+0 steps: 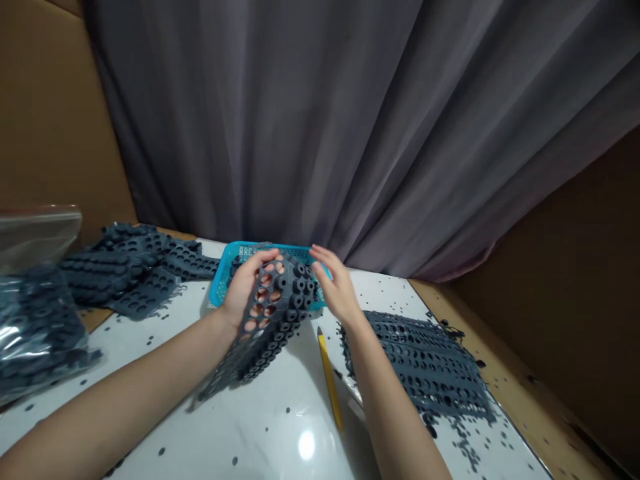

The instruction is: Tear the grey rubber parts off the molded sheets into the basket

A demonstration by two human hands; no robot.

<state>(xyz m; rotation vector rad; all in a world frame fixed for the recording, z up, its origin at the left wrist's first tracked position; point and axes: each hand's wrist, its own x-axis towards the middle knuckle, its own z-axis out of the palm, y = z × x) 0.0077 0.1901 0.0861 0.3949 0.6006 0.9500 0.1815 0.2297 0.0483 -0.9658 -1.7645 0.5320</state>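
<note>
My left hand (245, 287) grips the upper left edge of a dark grey perforated rubber sheet (275, 320), which hangs tilted down towards me. Rows of raised round nubs cover it, and my skin shows through some of its holes. My right hand (337, 287) is open, with its fingertips right by the sheet's upper right edge. I cannot tell whether they touch it. Behind both hands stands a turquoise plastic basket (220, 287), partly hidden by them and the sheet.
A yellow pencil (329, 380) lies on the white marble-patterned table (250, 420). Small rubber bits are scattered across it. A punched grey sheet (420, 367) lies right, a heap of sheets (135, 263) left, beside a clear bag of them (37, 327). A grey curtain (300, 120) hangs behind.
</note>
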